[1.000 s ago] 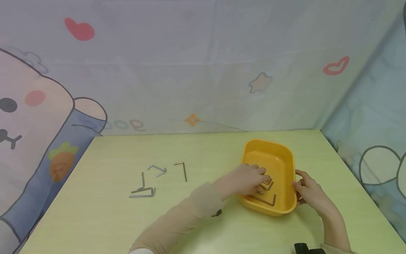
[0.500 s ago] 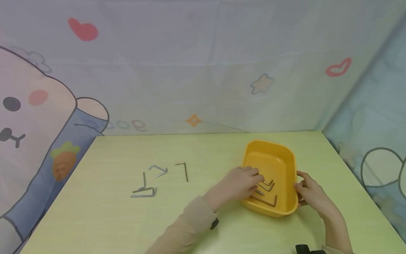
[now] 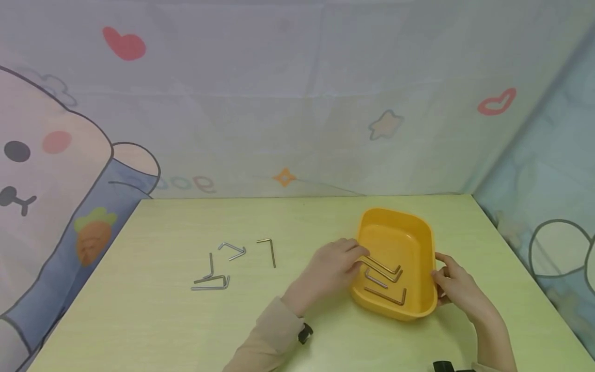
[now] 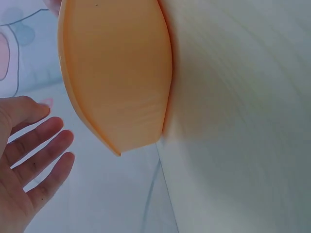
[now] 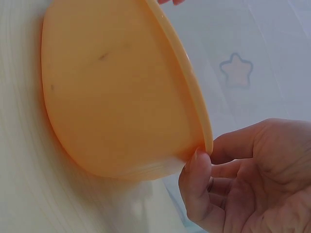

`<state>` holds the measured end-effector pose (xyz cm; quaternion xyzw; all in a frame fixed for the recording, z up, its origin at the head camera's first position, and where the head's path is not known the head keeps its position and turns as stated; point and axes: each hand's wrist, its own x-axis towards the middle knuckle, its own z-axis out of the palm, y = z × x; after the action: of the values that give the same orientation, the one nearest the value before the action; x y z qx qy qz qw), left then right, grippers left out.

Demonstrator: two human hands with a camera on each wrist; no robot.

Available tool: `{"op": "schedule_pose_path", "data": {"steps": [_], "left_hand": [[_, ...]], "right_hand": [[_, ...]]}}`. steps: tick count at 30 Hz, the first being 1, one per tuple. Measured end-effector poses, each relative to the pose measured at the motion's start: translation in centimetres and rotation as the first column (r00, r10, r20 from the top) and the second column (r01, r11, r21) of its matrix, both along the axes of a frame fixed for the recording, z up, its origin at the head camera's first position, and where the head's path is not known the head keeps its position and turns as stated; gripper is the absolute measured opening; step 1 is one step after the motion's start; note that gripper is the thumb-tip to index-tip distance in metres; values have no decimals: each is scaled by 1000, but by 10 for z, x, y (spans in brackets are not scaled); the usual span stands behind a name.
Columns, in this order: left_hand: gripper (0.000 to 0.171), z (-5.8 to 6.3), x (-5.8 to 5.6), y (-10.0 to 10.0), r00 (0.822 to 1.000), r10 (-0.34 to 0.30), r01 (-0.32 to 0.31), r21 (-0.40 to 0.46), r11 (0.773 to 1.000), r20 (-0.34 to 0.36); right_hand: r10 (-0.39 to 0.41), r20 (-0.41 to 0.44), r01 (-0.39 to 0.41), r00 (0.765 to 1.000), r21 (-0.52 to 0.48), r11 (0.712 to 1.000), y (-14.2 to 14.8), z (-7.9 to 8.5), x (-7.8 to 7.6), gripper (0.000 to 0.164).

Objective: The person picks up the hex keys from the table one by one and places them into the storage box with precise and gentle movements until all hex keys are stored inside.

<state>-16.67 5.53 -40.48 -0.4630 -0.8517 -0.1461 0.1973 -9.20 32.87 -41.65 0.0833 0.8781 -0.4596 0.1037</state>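
A yellow plastic bin (image 3: 392, 217) stands on the right of the table with several L-shaped hex keys in it. Gold hex keys (image 3: 383, 267) lie beside a small silver hex key (image 3: 375, 279) and a bronze one (image 3: 386, 296). My left hand (image 3: 332, 266) hovers at the bin's left rim; in the left wrist view its fingers (image 4: 48, 179) are spread, holding nothing. My right hand (image 3: 457, 287) pinches the bin's right rim between thumb and fingers, plain in the right wrist view.
Left of the bin lie a lone gold hex key (image 3: 272, 253), a bent silver piece (image 3: 234, 249) and a cluster of overlapping hex keys (image 3: 211, 283). A printed cloth (image 3: 297, 103) hangs behind the table (image 3: 153, 330).
The left hand has drawn back leftward from inside the bin to its left rim, uncovering the hex keys. The right hand stays on the right rim.
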Motion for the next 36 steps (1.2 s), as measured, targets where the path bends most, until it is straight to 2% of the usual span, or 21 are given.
{"op": "schedule_pose_path", "data": {"steps": [9, 14, 19, 25, 28, 32, 36], "left_hand": [[21, -2, -1, -17, 990, 99, -112, 127, 985, 105], [22, -4, -5, -27, 982, 163, -179, 197, 964, 97], [22, -7, -10, -35, 963, 254, -269, 224, 937, 91], [24, -12, -18, -42, 926, 344, -372, 227, 900, 155], [24, -13, -21, -46, 899, 385, -426, 210, 880, 209], [24, -16, -24, -52, 852, 438, -498, 189, 846, 288], [24, -21, -28, -60, 822, 464, -534, 164, 830, 330]], "right_hand": [[7, -1, -7, 1000, 4, 1000, 0, 1, -2, 58], [11, 1, -11, 1000, -2, 1000, -1, 1, -3, 58], [22, -1, -23, 1000, -18, 1000, -1, 3, -4, 59], [26, -9, -27, 1000, -19, 999, 3, 4, -2, 60], [26, -8, -26, 1000, -17, 1000, 5, 4, -2, 60], [24, -2, -24, 1000, -17, 1000, 7, 2, -1, 60], [21, 9, -21, 1000, -12, 1000, 10, 1, 0, 61]]}}
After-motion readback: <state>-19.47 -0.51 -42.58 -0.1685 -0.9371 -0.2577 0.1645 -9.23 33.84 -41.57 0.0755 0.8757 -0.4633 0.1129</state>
